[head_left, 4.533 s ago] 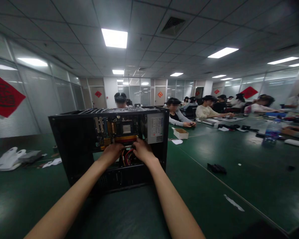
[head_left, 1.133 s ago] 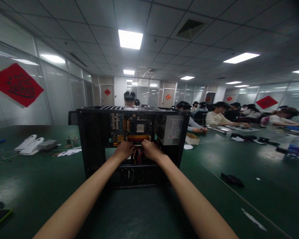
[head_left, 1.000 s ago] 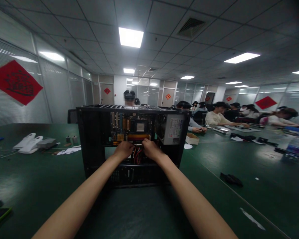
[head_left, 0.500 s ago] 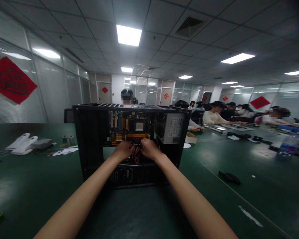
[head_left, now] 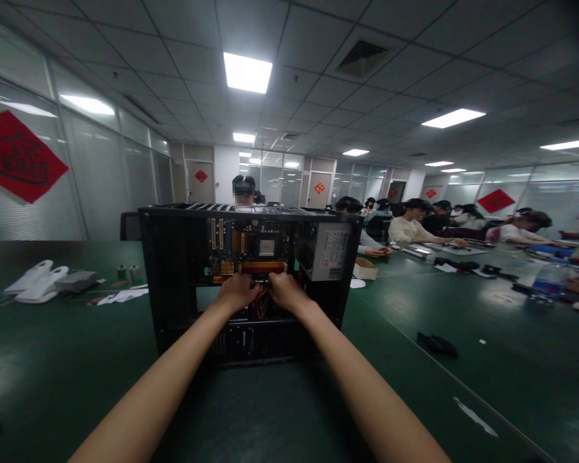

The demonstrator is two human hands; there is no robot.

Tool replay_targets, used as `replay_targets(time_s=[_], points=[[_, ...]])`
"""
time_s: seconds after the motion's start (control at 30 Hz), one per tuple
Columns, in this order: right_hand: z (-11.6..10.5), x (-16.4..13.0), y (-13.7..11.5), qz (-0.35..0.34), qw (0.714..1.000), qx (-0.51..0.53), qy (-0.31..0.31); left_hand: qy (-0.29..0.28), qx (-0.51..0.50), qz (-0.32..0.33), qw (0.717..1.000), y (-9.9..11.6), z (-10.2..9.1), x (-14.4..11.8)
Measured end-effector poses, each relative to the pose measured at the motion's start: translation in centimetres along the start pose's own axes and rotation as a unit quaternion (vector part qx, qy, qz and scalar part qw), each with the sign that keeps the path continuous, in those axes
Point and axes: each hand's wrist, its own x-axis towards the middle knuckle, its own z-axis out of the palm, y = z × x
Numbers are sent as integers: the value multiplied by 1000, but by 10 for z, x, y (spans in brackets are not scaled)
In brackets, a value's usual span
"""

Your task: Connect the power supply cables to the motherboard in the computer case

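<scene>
An open black computer case (head_left: 171, 283) stands upright on the green table. Its motherboard (head_left: 231, 247) faces me, with the pale square of the processor (head_left: 267, 247) near its middle. At the board's lower edge, just left of the red and black cables (head_left: 262, 303), my left hand (head_left: 236, 292) is closed, fingertips turned inward. My right hand (head_left: 285, 290), closed too, sits right of those cables, below the orange memory slots (head_left: 263, 266). What is between the fingers of either hand is hidden. A silver power supply (head_left: 327, 252) fills the case's upper right corner.
White plastic pieces (head_left: 38, 280) and a grey box (head_left: 76, 281) lie left of the case. A small open carton (head_left: 365, 269), a black strap-like item (head_left: 437, 344) and a water bottle (head_left: 547, 283) are on the right. Several people sit at the tables beyond.
The view has shifted slightly, so the whole scene sits a little further left. My right hand has dipped a little from the memory slots; both hands stay at the board's lower edge.
</scene>
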Motion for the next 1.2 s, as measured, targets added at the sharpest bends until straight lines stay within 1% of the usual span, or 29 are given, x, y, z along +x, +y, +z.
replay_targets(time_s=[0.17, 0.33, 0.47, 0.63, 0.8, 0.9, 1.0, 1.07, 1.13, 1.2], points=[[3, -2, 7, 2, 999, 41, 14, -14, -11, 13, 1000, -6, 1, 1], [11, 2, 11, 39, 998, 28, 27, -16, 10, 34, 999, -8, 1, 2], [12, 5, 11, 42, 998, 23, 29, -14, 24, 22, 999, -7, 1, 1], [12, 6, 12, 42, 998, 18, 34, -12, 61, 35, 997, -3, -1, 0], [14, 10, 13, 46, 998, 17, 37, -13, 90, 32, 995, 3, -4, -3], [9, 9, 10, 50, 998, 16, 34, -9, 83, 36, 996, 3, -5, -3], [-4, -6, 5, 40, 998, 18, 41, -3, 54, 26, 998, -4, -12, -6], [-14, -26, 6, 22, 998, 5, 55, 13, 21, 20, 999, -11, -20, -13], [-21, -52, 12, -12, 998, -31, 53, 33, -15, 31, 999, -17, -26, -28], [-24, -80, 24, -59, 994, -85, 24, 34, -29, 42, 998, -19, -27, -52]])
